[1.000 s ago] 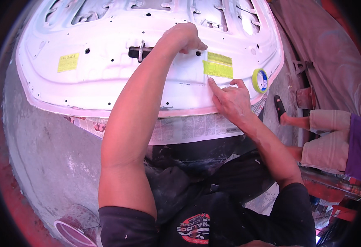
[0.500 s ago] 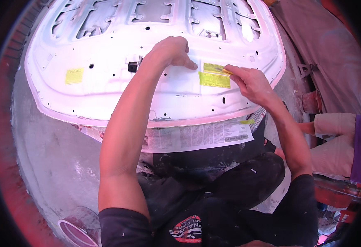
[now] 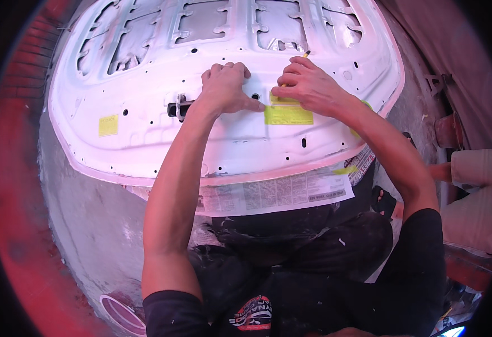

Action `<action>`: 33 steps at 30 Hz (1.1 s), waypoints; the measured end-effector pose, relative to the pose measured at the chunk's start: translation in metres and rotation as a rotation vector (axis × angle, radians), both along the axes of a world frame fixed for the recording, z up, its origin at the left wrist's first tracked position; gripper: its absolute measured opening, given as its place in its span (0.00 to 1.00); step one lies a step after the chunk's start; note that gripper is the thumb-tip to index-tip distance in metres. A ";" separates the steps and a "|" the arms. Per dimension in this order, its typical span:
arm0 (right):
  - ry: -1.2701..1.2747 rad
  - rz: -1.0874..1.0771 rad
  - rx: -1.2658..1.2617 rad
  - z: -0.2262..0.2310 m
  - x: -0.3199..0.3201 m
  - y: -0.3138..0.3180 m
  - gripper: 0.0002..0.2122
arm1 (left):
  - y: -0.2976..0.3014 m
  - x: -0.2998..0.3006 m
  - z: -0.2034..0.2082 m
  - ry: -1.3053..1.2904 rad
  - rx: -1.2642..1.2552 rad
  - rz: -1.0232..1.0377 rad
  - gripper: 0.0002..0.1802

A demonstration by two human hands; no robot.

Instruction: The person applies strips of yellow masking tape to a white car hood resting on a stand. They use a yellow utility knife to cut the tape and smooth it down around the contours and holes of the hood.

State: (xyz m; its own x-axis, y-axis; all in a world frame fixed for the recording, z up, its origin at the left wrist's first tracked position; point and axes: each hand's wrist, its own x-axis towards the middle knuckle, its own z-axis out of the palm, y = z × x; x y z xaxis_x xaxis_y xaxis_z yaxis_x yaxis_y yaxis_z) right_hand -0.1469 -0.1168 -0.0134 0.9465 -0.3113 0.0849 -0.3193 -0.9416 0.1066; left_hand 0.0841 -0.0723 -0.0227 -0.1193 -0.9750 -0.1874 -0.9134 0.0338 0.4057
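Note:
A white-coated car hood (image 3: 161, 151) lies with its ribbed inner side up in front of me. My left hand (image 3: 226, 90) rests on it beside the latch (image 3: 181, 108), holding nothing, thumb stretched toward the yellow masking tape (image 3: 288, 114). My right hand (image 3: 307, 87) is closed around a slim yellow cutter knife (image 3: 306, 54), whose dark end sticks up above the fingers. The hand covers part of the upper tape strip, and the blade is hidden. A second yellow tape patch (image 3: 108, 126) sits farther left on the hood.
Newspaper (image 3: 279, 194) hangs under the hood's near edge, above my knees. A pinkish tub (image 3: 123, 314) stands on the floor at lower left. A reddish bucket (image 3: 448, 131) and another person's light-trousered leg (image 3: 473, 185) are at right.
My right hand has moved left and up over the upper tape, turning the knife's end upward. My left hand has shifted slightly down, and the whole view has shifted a little.

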 end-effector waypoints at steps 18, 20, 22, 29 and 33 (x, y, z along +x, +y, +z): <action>-0.067 0.054 -0.092 -0.009 0.006 -0.003 0.18 | 0.000 -0.001 -0.001 -0.021 -0.006 -0.005 0.48; -0.084 0.044 -0.086 -0.012 0.004 -0.003 0.18 | -0.002 -0.001 -0.001 -0.020 -0.001 -0.008 0.48; -0.099 0.027 -0.072 -0.015 0.001 -0.003 0.18 | -0.004 -0.002 0.001 -0.013 0.007 -0.014 0.48; -0.133 -0.037 0.084 -0.023 -0.003 -0.003 0.20 | -0.002 -0.001 0.002 -0.004 0.009 -0.018 0.49; -0.107 -0.035 0.080 -0.018 -0.002 -0.003 0.20 | -0.002 -0.001 0.002 -0.012 0.014 -0.012 0.49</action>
State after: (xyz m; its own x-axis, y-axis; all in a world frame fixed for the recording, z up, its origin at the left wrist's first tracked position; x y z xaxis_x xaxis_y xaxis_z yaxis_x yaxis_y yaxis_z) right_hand -0.1485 -0.1198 -0.0318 0.9218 -0.3535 0.1588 -0.3573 -0.9340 -0.0050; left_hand 0.0829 -0.0742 -0.0202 -0.1286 -0.9708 -0.2024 -0.9178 0.0392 0.3951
